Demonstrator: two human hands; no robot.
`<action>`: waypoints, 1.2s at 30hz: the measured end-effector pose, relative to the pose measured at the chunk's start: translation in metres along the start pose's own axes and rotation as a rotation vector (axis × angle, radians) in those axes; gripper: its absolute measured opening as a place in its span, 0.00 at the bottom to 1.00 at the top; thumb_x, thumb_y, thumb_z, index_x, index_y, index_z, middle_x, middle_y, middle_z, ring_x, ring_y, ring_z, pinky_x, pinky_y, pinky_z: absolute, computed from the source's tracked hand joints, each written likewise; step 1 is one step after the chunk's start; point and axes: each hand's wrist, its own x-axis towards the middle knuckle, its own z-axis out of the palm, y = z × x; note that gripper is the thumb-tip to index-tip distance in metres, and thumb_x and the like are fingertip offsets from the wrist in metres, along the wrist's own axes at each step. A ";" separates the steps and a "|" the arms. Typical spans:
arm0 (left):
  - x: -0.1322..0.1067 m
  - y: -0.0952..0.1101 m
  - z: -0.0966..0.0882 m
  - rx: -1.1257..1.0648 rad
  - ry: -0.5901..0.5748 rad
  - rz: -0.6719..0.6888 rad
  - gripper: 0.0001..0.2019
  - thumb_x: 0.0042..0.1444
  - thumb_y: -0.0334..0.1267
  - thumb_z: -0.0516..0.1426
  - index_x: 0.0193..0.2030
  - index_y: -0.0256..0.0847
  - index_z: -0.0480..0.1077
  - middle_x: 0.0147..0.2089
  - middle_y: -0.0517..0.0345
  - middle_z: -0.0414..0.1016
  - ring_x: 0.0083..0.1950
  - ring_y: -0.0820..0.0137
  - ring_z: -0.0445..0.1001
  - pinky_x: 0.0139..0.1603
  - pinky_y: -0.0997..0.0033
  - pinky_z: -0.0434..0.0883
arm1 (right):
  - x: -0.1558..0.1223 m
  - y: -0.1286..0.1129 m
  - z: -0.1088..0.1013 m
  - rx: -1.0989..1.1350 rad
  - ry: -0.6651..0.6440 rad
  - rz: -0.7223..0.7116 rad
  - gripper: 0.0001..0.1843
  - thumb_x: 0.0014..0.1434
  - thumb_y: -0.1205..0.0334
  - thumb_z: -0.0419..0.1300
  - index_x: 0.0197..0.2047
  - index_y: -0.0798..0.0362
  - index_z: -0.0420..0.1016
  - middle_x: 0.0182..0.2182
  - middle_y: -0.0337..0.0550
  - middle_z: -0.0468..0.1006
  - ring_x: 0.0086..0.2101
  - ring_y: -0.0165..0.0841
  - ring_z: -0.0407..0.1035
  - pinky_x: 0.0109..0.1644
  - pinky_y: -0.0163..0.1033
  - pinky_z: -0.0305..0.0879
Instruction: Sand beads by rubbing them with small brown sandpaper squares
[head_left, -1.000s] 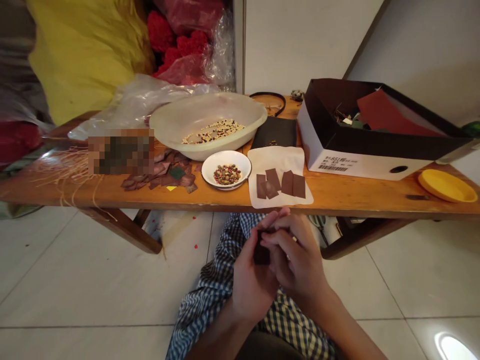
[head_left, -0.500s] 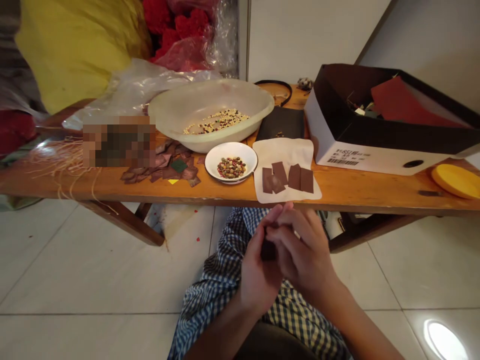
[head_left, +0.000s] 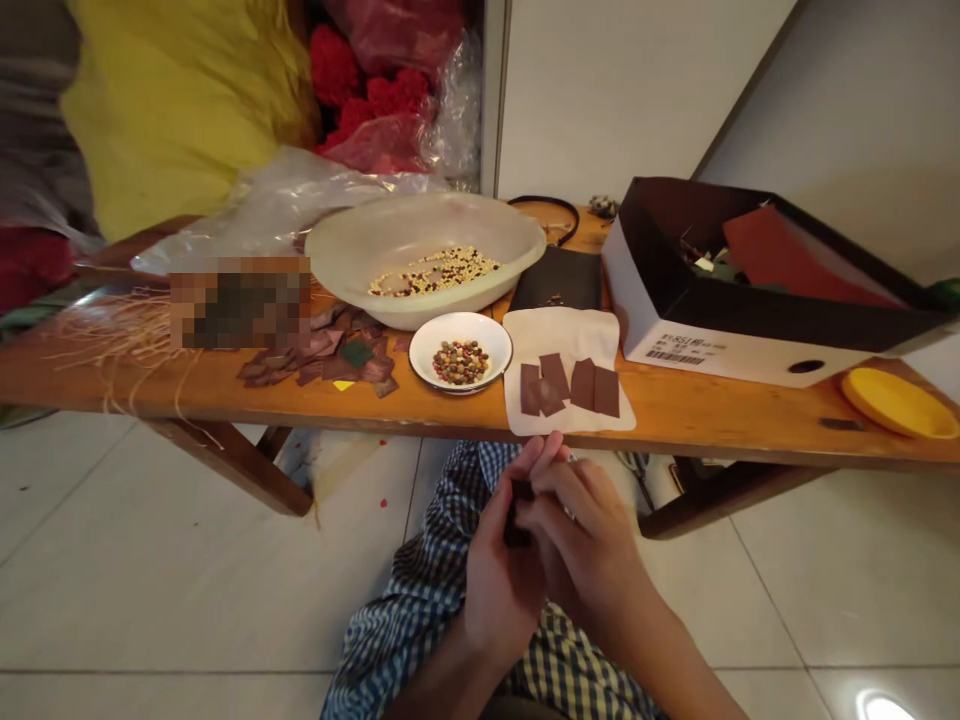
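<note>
Close together above my lap, my left hand (head_left: 501, 560) and my right hand (head_left: 585, 525) are closed around a small dark brown piece (head_left: 519, 522). It is mostly covered by the fingers, and its material is not clear. The curled right fingers press onto it from the right, while the left thumb lies along its other side. Just beyond the fingertips, a white sheet (head_left: 526, 418) lies on the wooden bench, bearing several flat brown squares (head_left: 595, 388). A white enamel bowl (head_left: 427, 345) of mixed coloured beads stands left of the sheet.
A translucent basin (head_left: 341, 250) with pale and dark beads sits behind the bowl. At left lie brown scraps (head_left: 322, 345) and loose pale strands (head_left: 124, 325). A black-and-white box (head_left: 720, 345) and a yellow lid (head_left: 896, 402) occupy the right of the wooden bench (head_left: 450, 415).
The view has tilted up slightly, so the bench sits lower in the picture. My hands stay closed together around the brown piece, their fingers shifting only slightly.
</note>
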 end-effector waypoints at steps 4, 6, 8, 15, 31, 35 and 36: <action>-0.001 0.000 0.001 -0.033 0.037 0.003 0.19 0.65 0.38 0.43 0.52 0.38 0.72 0.59 0.55 0.71 0.64 0.69 0.62 0.67 0.70 0.52 | 0.002 0.000 0.001 0.005 0.002 0.006 0.13 0.62 0.70 0.50 0.26 0.55 0.69 0.31 0.46 0.70 0.33 0.35 0.59 0.35 0.41 0.57; -0.001 0.000 0.004 -0.043 0.060 -0.005 0.20 0.65 0.37 0.42 0.51 0.38 0.73 0.58 0.55 0.72 0.64 0.69 0.62 0.67 0.71 0.53 | 0.002 0.000 0.002 0.011 0.005 0.014 0.14 0.62 0.70 0.49 0.25 0.54 0.68 0.29 0.45 0.69 0.32 0.35 0.59 0.34 0.41 0.56; -0.002 -0.002 0.005 -0.042 0.125 -0.032 0.20 0.65 0.36 0.43 0.46 0.39 0.76 0.52 0.56 0.76 0.63 0.70 0.64 0.66 0.71 0.54 | 0.002 0.001 0.002 0.008 0.025 0.035 0.13 0.61 0.70 0.49 0.26 0.54 0.68 0.30 0.45 0.69 0.32 0.35 0.59 0.34 0.41 0.56; -0.001 -0.005 0.001 -0.025 0.095 -0.019 0.19 0.65 0.36 0.44 0.48 0.41 0.75 0.56 0.57 0.73 0.62 0.70 0.64 0.64 0.74 0.56 | -0.001 0.002 0.000 0.100 -0.011 0.109 0.14 0.62 0.71 0.48 0.26 0.53 0.65 0.31 0.43 0.69 0.33 0.34 0.59 0.34 0.40 0.57; -0.007 -0.010 0.007 0.023 0.118 -0.027 0.20 0.65 0.36 0.42 0.46 0.42 0.76 0.56 0.56 0.74 0.62 0.71 0.64 0.64 0.73 0.57 | -0.010 0.000 -0.001 -0.010 0.065 0.090 0.15 0.63 0.70 0.47 0.26 0.54 0.68 0.31 0.45 0.70 0.33 0.34 0.58 0.35 0.41 0.57; -0.009 -0.010 0.006 0.051 0.188 -0.060 0.19 0.65 0.36 0.45 0.40 0.43 0.78 0.48 0.57 0.78 0.60 0.71 0.67 0.64 0.72 0.58 | -0.010 -0.002 -0.002 -0.048 0.097 0.117 0.13 0.62 0.69 0.48 0.29 0.54 0.70 0.34 0.45 0.72 0.34 0.35 0.59 0.36 0.42 0.57; -0.009 -0.009 0.005 0.049 0.173 -0.049 0.19 0.65 0.36 0.44 0.42 0.44 0.77 0.49 0.57 0.78 0.61 0.71 0.66 0.64 0.72 0.58 | -0.010 -0.003 -0.002 -0.061 0.098 0.104 0.13 0.62 0.69 0.48 0.29 0.54 0.70 0.33 0.45 0.72 0.34 0.35 0.59 0.35 0.42 0.57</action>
